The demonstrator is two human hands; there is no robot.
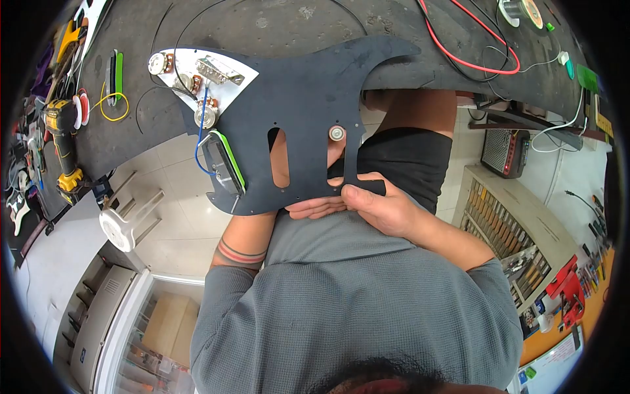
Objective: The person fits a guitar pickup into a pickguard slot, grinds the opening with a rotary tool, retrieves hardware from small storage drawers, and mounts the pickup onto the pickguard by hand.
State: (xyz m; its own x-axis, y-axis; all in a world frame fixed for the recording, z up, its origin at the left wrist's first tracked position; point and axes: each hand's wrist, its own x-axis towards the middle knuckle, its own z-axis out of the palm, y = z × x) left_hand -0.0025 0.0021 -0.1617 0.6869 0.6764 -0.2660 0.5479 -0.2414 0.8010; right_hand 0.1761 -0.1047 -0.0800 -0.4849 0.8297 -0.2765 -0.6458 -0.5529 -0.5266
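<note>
A dark guitar pickguard (308,85) lies underside up, partly on the bench and partly over my lap. My right hand (384,207) grips its near edge, thumb on top and fingers underneath. My left hand (335,155) is under the pickguard and mostly hidden. Part of it shows through a slot, at a small round metal-ended piece (336,134) whose kind I cannot make out. Fixed to the pickguard's left part are several potentiometers (207,115), a selector switch (216,71) and a black and green pickup (225,163). A blue wire (199,148) runs from the pickup towards the potentiometers.
On the bench (282,26) lie red and black cables (446,46), a solder spool (522,13) and a yellow wire loop (111,108). A yellow-black drill (62,148) is at the left. A white stool (121,226) and a tool cabinet (518,217) stand below bench height.
</note>
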